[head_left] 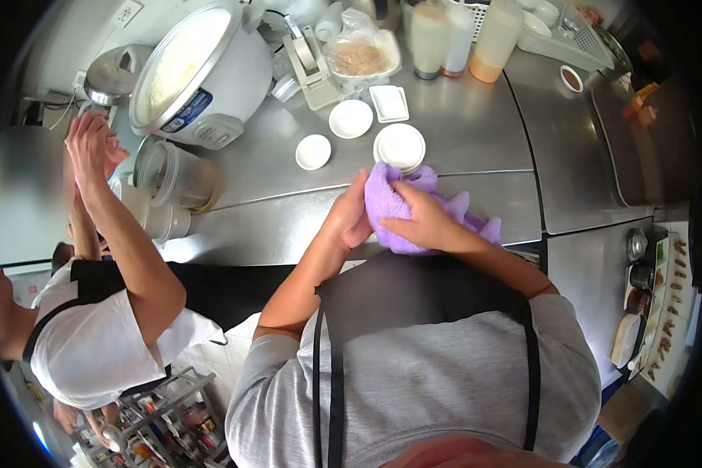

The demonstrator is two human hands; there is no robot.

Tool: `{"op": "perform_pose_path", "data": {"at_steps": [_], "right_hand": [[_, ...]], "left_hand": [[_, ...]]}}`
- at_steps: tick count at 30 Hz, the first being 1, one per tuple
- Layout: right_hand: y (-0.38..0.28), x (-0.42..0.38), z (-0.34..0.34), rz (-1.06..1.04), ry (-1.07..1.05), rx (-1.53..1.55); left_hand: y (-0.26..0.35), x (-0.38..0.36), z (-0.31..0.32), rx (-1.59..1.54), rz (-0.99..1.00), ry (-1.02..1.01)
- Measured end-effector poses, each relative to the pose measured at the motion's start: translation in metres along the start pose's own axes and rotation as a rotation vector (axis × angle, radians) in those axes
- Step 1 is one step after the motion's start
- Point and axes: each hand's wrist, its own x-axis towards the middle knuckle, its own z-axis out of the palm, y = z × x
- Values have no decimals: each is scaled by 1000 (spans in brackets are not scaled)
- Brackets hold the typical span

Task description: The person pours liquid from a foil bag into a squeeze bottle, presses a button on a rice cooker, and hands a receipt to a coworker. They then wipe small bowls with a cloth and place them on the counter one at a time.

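Note:
A bunched purple cloth (390,204) is between my two hands, just over the front edge of the steel counter (265,226). My right hand (420,217) grips the cloth from the right, with part of it hanging beyond that wrist. On the cloth's left side is my left hand (353,212), its thumb up and its fingers partly hidden behind the cloth. Just beyond the cloth lies a stack of round white dishes (399,146). Two small white bowls (351,118) and a square white dish (388,104) stand near it.
A large rice cooker (238,78), plastic tubs (175,175) and a co-worker in a white shirt (93,343) are at the left. Squeeze bottles (495,39) stand at the back. A brown tray (639,156) is at the right.

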Motion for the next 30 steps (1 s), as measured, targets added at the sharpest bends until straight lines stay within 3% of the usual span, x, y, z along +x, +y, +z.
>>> {"op": "perform_pose_path", "data": {"at_steps": [2,5,6,7,9,10,14,15,17,18,20,23,25,27,30], "right_hand": [[-4,-3,-13,-5,-142,5],[4,-6,-45,220,-15,247],[2,-6,-61,223,101,275],[-4,-4,-75,229,214,305],[-26,6,-90,175,339,-155],[-32,10,-93,148,397,-385],[-13,47,-51,101,201,-960],[0,52,-38,103,157,-1062],[38,51,-19,-149,250,-1307],[43,50,-13,-280,295,-1424],[51,47,-12,-224,204,-1363],[39,46,-14,-82,2,-1250],[36,46,-17,-68,-34,-1194],[42,45,-23,-153,32,-1165],[53,42,-44,-315,240,-738]], "left_hand": [[-7,7,-7,71,-8,2],[4,7,-1,83,95,16],[10,14,-16,141,252,-21],[16,28,-34,236,449,141],[35,47,-67,555,828,356],[46,50,-78,683,840,480],[59,81,-125,1025,1121,606],[59,84,-129,1112,1136,648],[58,86,-142,1284,1153,739],[57,83,-142,1387,1070,785],[57,76,-141,1586,892,871],[51,64,-98,1684,1040,1087],[49,71,-66,1597,1166,791],[39,78,-27,1421,784,490],[33,97,-9,1592,605,418]]}}
